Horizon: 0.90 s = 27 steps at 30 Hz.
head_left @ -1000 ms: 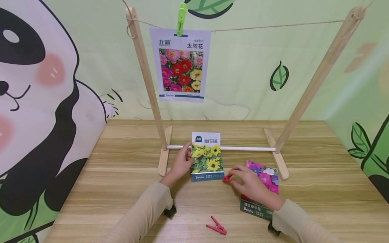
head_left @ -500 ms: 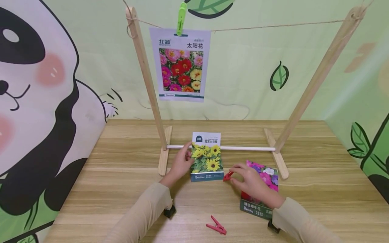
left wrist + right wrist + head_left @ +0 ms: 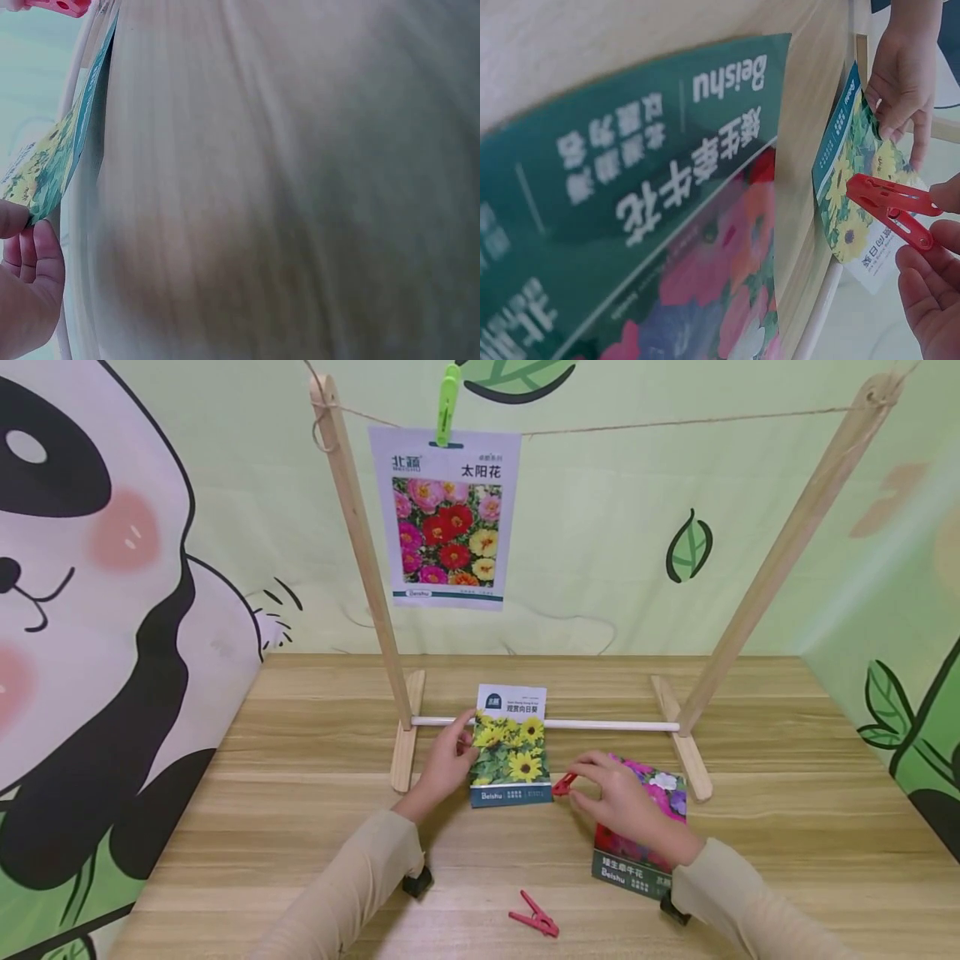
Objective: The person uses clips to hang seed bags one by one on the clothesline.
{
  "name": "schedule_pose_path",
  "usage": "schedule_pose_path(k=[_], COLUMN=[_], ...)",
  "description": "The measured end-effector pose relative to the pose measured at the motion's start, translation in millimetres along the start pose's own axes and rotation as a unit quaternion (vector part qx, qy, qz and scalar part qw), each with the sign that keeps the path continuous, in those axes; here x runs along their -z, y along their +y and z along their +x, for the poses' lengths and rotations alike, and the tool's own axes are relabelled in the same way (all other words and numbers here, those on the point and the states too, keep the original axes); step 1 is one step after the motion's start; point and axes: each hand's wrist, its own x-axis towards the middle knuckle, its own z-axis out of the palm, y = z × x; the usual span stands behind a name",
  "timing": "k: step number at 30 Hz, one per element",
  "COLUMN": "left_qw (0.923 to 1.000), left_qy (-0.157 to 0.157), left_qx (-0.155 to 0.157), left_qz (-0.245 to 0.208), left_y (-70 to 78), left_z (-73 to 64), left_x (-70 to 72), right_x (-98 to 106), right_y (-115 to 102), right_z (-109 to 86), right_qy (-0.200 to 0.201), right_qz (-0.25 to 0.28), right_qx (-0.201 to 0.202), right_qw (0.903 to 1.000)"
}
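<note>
My left hand (image 3: 448,762) pinches the left edge of a seed packet (image 3: 512,747) with yellow sunflowers; in the left wrist view the packet (image 3: 56,161) is tilted up off the table between thumb and fingers. Just right of it, my right hand (image 3: 626,802) pinches a red clothespin (image 3: 564,784) by its handle ends. The right wrist view has this clothespin (image 3: 889,202) in front of the sunflower packet; I cannot tell whether they touch. Partly under my right hand lies a packet with pink and purple flowers (image 3: 626,872). A second red clothespin (image 3: 536,917) lies near the table's front.
A wooden stand has two posts (image 3: 360,543), a white crossbar (image 3: 607,725) and a twine line (image 3: 675,422) strung above. From the twine hangs a white flower packet (image 3: 450,527), held by a green clothespin (image 3: 447,406). A panda-print backdrop stands behind the table (image 3: 300,860).
The sunflower packet has shifted very slightly to the right in my left hand. My right hand has raised and turned the red clothespin a little.
</note>
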Motion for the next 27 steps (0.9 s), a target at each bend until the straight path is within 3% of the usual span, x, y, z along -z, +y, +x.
schedule_pose_path(k=[7,20,27], left_qw=[1.0000,0.9999,0.9998], left_qy=[0.001,0.001,0.004], left_qx=[-0.003,-0.007,-0.010], left_qz=[-0.001,0.012,0.015], left_y=[1.4,3.2,2.9], left_z=[-0.5,-1.9,-1.9], left_x=[0.5,0.6,0.5], right_x=[4,9,15], right_y=[-1,0,0], right_z=[3.5,13.7,18.9], right_qy=[-0.003,0.041,0.038], right_qz=[0.001,0.006,0.011], right_qx=[-0.004,0.052,0.046], right_qw=[1.0000,0.9978,0.9982])
